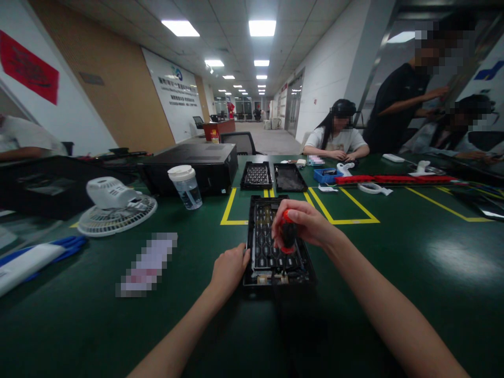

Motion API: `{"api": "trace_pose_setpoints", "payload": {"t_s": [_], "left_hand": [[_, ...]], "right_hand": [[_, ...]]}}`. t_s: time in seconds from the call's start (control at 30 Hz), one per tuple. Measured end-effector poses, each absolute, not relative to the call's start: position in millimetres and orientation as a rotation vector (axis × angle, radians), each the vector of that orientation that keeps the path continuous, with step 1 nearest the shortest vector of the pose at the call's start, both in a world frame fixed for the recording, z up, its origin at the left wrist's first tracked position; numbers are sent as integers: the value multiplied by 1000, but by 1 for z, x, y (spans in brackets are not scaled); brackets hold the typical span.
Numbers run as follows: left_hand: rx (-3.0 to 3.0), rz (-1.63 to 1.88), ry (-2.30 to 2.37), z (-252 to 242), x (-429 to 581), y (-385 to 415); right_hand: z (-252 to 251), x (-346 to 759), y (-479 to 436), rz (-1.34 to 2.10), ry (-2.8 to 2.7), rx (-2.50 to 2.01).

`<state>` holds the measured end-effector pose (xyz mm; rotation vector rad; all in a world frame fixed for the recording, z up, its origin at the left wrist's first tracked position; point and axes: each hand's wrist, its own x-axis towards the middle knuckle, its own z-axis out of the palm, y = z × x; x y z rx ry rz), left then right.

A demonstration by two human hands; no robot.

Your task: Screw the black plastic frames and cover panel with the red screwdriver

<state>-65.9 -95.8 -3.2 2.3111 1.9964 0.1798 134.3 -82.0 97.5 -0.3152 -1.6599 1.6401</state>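
Note:
A black rectangular case (pixel 262 247) with rows of dark cells inside lies on the green table (pixel 177 325). My right hand (pixel 301 226) is wrapped round a red and black screwdriver (pixel 289 234), held upright over the case's near right part; the tip is hard to make out. At the case's left edge, my left hand (pixel 230 268) grips the rim with its fingers curled. Some tan and metallic parts (pixel 271 280) show along the near end of the case.
Farther back are two black trays (pixel 256 176), a blue box (pixel 328 175) and a black computer case (pixel 189 165). A cup (pixel 186 187), a white fan (pixel 116 205) and a blurred flat item (pixel 148 265) stand or lie left. People sit and stand back right.

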Motion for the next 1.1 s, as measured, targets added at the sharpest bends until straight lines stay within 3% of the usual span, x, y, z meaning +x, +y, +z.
{"api": "trace_pose_setpoints", "payload": {"t_s": [1.1], "left_hand": [[2273,179,1988,-3,-66,-96]], "right_hand": [[108,140,-86,1259,-1686,-672]]}}
